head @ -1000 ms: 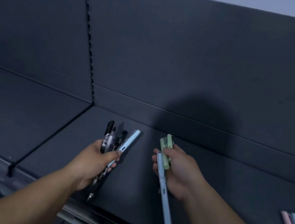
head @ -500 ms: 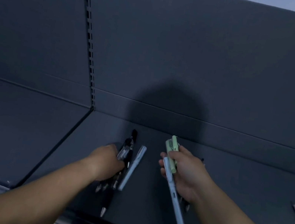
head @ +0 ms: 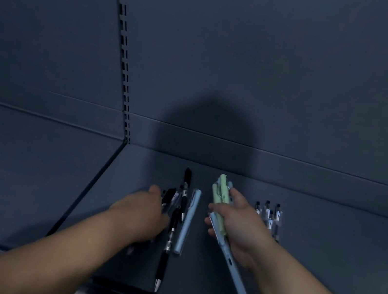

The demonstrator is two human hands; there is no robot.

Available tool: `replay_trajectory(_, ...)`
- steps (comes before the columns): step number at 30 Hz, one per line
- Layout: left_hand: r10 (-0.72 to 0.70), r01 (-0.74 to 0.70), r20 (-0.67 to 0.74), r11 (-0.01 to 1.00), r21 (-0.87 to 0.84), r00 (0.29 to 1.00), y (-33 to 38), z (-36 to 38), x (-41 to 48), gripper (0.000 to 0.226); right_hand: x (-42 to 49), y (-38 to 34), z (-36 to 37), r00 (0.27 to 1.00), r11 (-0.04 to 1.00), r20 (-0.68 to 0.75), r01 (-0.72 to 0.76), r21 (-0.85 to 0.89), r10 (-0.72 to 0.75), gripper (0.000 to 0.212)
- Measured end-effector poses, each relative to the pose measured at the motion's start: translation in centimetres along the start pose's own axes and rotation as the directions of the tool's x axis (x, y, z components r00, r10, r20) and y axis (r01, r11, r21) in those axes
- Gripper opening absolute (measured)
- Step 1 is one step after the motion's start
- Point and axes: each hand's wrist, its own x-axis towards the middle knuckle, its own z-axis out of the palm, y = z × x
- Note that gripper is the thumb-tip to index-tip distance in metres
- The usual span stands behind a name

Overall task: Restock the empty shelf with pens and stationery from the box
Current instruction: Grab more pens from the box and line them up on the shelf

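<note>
Left hand (head: pixel 143 211) is laying black pens (head: pixel 173 223) down (finger state indiscernible). Right hand (head: pixel 240 229), at 3 o'clock, is gripping pastel pens (head: pixel 220 197). Advise aligning barrels parallel.

Nothing legible anywhere — any print on the pens (head: pixel 186 222) at lower centre of the frame is too small and blurred to read.
</note>
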Motion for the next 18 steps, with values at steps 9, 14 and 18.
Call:
replay_trajectory(9,0.180,-0.197,-0.114,0.967,-0.164,0.977,-0.5,2.0,0.2,0.062,0.6,0.5,0.3,1.000,1.000,-0.005,0.001,-0.023,-0.001,0.069)
replay_trajectory(14,0.245,-0.282,-0.212,0.945,-0.164,0.946,-0.5,1.7,1.5,0.061,0.6,0.5,0.0,1.000,1.000,-0.005,0.007,-0.011,-0.007,0.067)
replay_trajectory(18,0.323,-0.351,-0.357,0.936,-0.014,0.876,0.5,2.1,1.3,0.029,0.1,0.3,-0.5,1.000,1.000,-0.015,0.022,-0.010,-0.022,0.067)
